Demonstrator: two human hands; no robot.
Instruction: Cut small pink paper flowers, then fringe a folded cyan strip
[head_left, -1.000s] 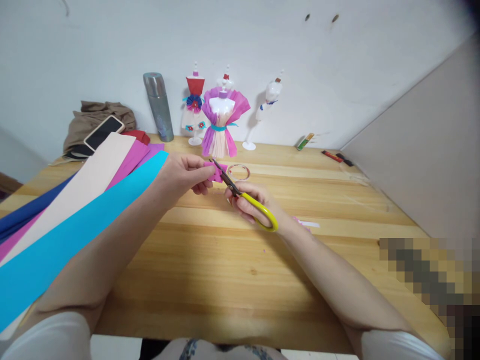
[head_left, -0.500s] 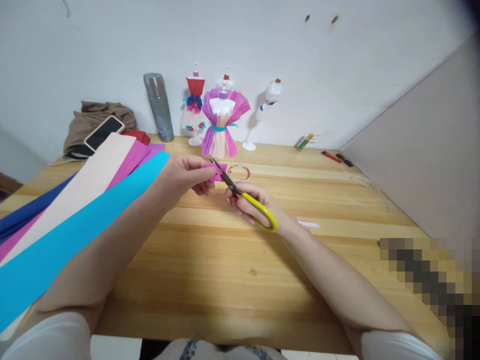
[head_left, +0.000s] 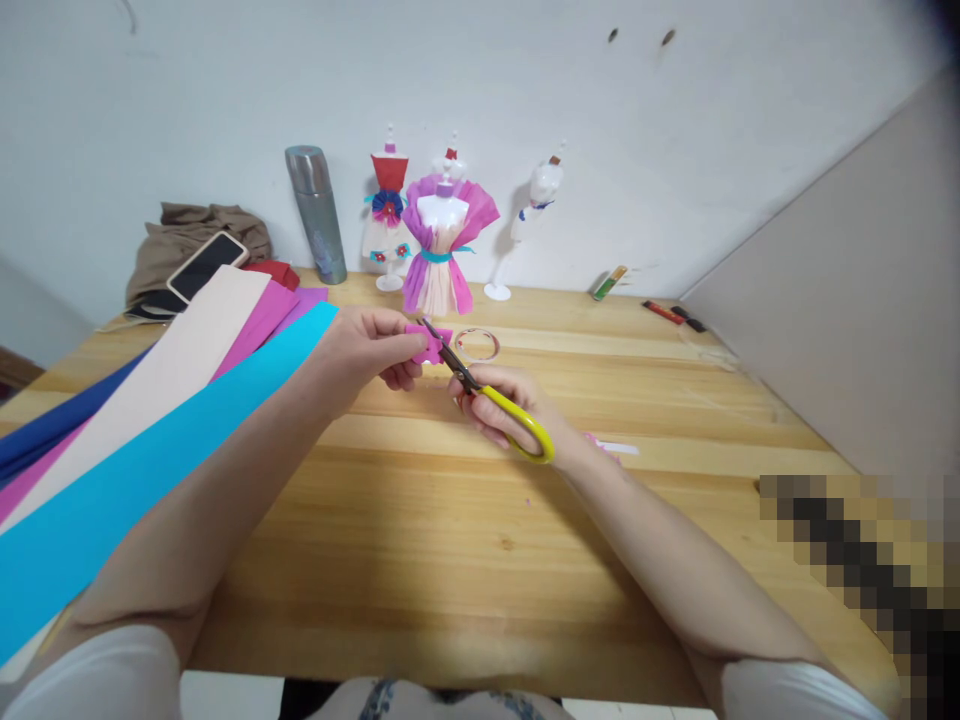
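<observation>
Above the middle of the table, my left hand (head_left: 379, 345) pinches a small piece of magenta paper (head_left: 427, 343) between thumb and fingers. A pair of yellow-handled scissors (head_left: 517, 410) is in my right hand (head_left: 499, 395). Its dark blades reach up and left across the paper, with the tips slightly apart near my left fingers. Just behind, a ring-shaped roll of tape (head_left: 478, 345) lies on the wood. On the table under my right forearm are a pink scrap and a white strip (head_left: 619, 448).
Long blue, pink and cream crepe paper strips (head_left: 172, 450) lie along my left arm. Small dressed mannequins (head_left: 442, 240) and a metal flask (head_left: 315, 215) stand by the wall. A phone (head_left: 208, 267) leans on brown cloth (head_left: 202, 235). A green-and-orange tube (head_left: 610, 283) lies back right.
My left fingers have shifted slightly left on the magenta paper, and more of it shows. The scissors have barely moved.
</observation>
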